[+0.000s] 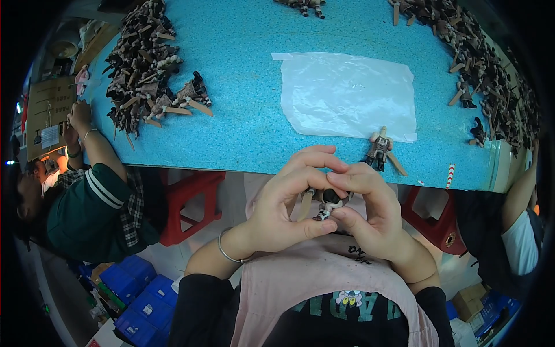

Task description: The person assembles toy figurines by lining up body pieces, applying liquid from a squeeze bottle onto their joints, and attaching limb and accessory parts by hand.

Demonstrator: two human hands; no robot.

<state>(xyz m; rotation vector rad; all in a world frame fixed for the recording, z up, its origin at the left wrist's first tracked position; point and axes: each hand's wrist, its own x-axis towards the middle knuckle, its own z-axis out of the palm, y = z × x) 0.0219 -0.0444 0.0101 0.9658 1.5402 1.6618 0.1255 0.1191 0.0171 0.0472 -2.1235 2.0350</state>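
Between my two hands, just off the table's front edge, is a small toy figure (327, 209) in black, white and grey with a flat tan piece on it. My left hand (277, 205) is curled round its left side, thumb at the bottom. The fingers and thumb of my right hand (373, 211) pinch it from the other side. My fingers cover much of the figure. Just beyond my right hand, another figure (379, 149) with a brown-grey body, dark legs and a tan flat piece lies at the table's edge.
A white plastic sheet (347, 95) lies on the blue table (231, 87). Figures are heaped at the left (141, 69) and right (462, 52). People sit at both sides, near red stools (188, 205). Blue bins (147, 306) stand on the floor at lower left.
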